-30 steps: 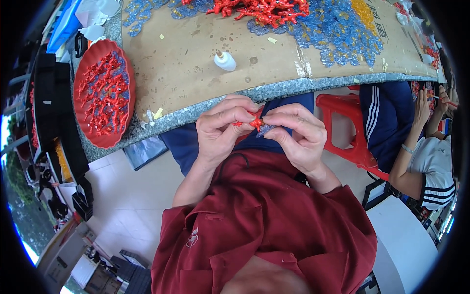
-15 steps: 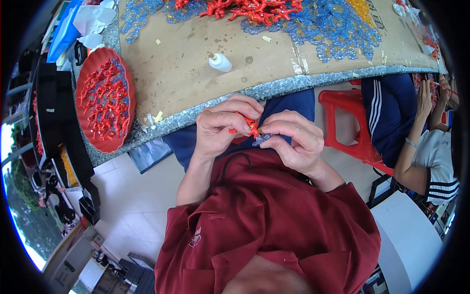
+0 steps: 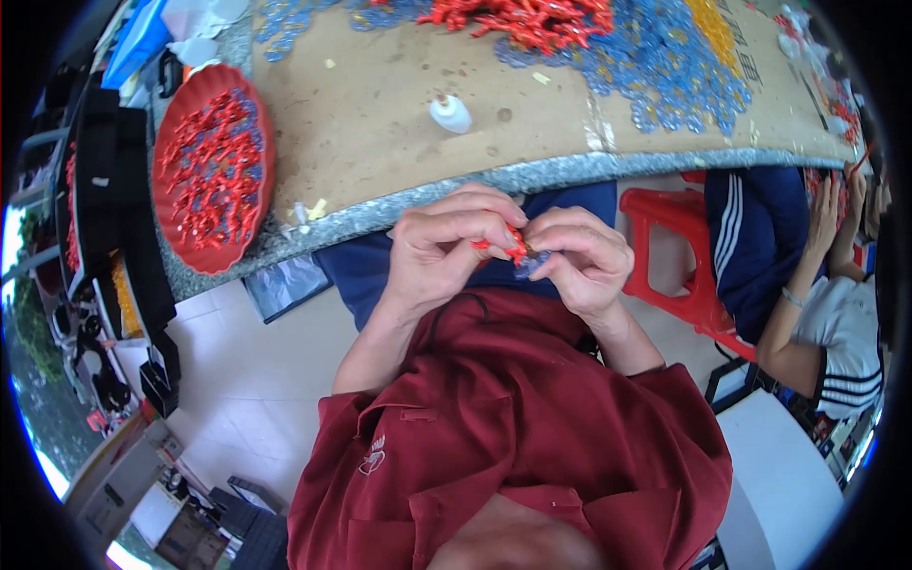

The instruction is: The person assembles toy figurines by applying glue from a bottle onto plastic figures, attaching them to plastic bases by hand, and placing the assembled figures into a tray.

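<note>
Both hands stay pressed together at the table edge [image 3: 570, 171], over the lap, much as a moment ago. The left hand [image 3: 442, 249] pinches a small red piece [image 3: 508, 247], now lower between the fingertips, while the right hand [image 3: 584, 261] grips a small blue-grey piece [image 3: 532, 263] just beside it.

red tray [image 3: 174, 142]; blue discs [image 3: 665, 66]; maroon shirt [image 3: 513, 427]

Speckled stone table [image 3: 532, 176] under brown cardboard sheet [image 3: 380, 114]; pale tiled floor [image 3: 256, 380]; red plastic stool [image 3: 679, 256].
</note>
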{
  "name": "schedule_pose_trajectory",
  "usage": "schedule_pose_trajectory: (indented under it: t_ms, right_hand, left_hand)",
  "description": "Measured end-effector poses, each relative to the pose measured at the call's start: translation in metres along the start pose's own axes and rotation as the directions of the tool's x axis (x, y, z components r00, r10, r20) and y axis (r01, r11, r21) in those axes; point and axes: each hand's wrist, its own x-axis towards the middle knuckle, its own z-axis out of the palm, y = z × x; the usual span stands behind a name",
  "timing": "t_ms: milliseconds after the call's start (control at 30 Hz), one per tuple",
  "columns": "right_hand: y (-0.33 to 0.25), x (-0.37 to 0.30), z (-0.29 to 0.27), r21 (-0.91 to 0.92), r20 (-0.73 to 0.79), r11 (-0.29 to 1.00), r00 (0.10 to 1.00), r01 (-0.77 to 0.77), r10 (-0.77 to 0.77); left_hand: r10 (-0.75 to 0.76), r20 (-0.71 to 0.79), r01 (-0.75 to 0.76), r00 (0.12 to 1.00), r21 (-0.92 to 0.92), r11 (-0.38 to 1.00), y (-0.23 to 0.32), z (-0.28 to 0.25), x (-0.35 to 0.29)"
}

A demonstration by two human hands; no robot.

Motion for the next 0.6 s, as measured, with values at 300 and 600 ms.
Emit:
schedule_pose_trajectory:
  t_ms: [300,600]
  right_hand:
    - [0.002,0.01,0.012,0.201,0.049,0.973,0.993,-0.117,0.11]
    - [0.019,0.039,0.007,-0.106,-0.09,0.958,0.962,-0.267,0.258]
  left_hand:
    - [-0.089,-0.14,0.106,0.986,0.116,0.988,0.044,-0.026,-0.005]
    - [0.243,-0.655,0.482,0.716,0.715,0.507,0.075,-0.156,0.031]
